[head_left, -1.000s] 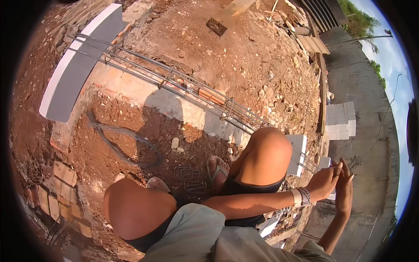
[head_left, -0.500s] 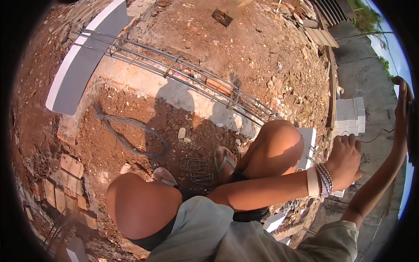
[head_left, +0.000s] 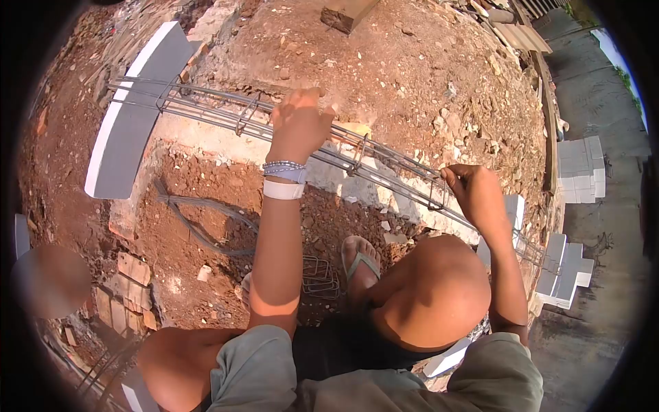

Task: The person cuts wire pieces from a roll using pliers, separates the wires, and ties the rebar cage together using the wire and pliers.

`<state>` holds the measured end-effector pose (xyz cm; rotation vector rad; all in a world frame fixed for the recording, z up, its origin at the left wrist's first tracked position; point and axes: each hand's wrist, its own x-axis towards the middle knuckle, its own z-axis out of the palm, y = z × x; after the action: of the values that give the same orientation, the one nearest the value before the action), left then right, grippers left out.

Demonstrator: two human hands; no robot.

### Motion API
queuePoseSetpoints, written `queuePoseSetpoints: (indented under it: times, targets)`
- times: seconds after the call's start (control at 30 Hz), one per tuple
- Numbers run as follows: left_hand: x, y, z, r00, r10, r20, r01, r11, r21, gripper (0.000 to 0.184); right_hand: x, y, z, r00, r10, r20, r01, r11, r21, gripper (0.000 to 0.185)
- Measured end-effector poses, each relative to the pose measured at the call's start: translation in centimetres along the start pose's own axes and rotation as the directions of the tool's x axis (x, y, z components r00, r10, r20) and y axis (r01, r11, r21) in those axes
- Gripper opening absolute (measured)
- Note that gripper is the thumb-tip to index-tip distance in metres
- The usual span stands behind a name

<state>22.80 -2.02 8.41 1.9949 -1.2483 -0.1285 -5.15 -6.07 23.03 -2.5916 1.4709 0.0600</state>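
Two hands apart on rebar cage (head_left: 353,166): left hand (head_left: 302,120) over bars mid-cage, right hand (head_left: 478,196) fingertips at far bar, farther right; cannot tell whether either clamps; cage lies left to right along ledge (head_left: 206,139), left end crossing block (head_left: 134,144); wire coil (head_left: 168,199) nearer, left

The one camera sits on the person's head, facing forward and steeply down. Nearest it I make out a knee (head_left: 439,295); beyond, in the middle reach, the left hand (head_left: 302,123) and right hand (head_left: 477,196) at the cage (head_left: 355,165). The wide, dark-rimmed view stretches from the slab (head_left: 141,130) at left to the wall (head_left: 576,350) at right, rolled sideways so that sky (head_left: 621,75) shows only far right.
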Motion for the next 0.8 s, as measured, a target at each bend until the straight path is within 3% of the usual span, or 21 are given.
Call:
queuePoseSetpoints:
  times: [0.17, 0.27, 0.37, 0.5, 0.63, 0.67, 0.8]
  targets:
    - [-1.3, 0.7, 4.4, 0.988, 0.14, 0.059, -0.144, 0.988, 0.056, 0.036, -2.9, 3.2, 4.6, 0.992, 0.128, 0.008, -0.128, 0.978, 0.162, 0.024]
    - [-0.6, 1.4, 5.7, 0.96, 0.167, 0.222, -0.188, 0.979, 0.075, 0.038, -3.7, 4.9, 7.7, 0.989, 0.149, 0.015, -0.148, 0.954, 0.259, 0.028]
    - [0.3, 1.5, 7.3, 0.917, 0.122, 0.379, -0.13, 0.991, -0.004, 0.038, -3.6, 4.9, 8.4, 0.979, 0.2, 0.021, -0.195, 0.915, 0.354, 0.033]
    - [1.2, 2.0, 7.3, 0.833, 0.036, 0.552, -0.167, 0.968, 0.189, 0.052, -3.7, 4.8, 9.3, 0.97, 0.241, 0.041, -0.23, 0.842, 0.488, 0.035]
    - [2.8, 2.0, 8.3, 0.767, -0.046, 0.64, -0.085, 0.981, 0.173, 0.061, -3.7, 4.8, 10.4, 0.962, 0.268, -0.048, -0.195, 0.799, 0.568, 0.033]
    - [2.9, 1.5, 9.0, 0.816, -0.01, 0.578, -0.085, 0.987, 0.137, 0.068, -3.7, 4.9, 10.3, 0.968, 0.248, -0.03, -0.189, 0.807, 0.559, 0.032]
    - [4.4, 2.4, 9.3, 0.671, -0.11, 0.733, 0.008, 0.99, 0.141, 0.072, -3.7, 4.4, 9.9, 0.961, 0.273, 0.036, -0.232, 0.736, 0.635, 0.031]
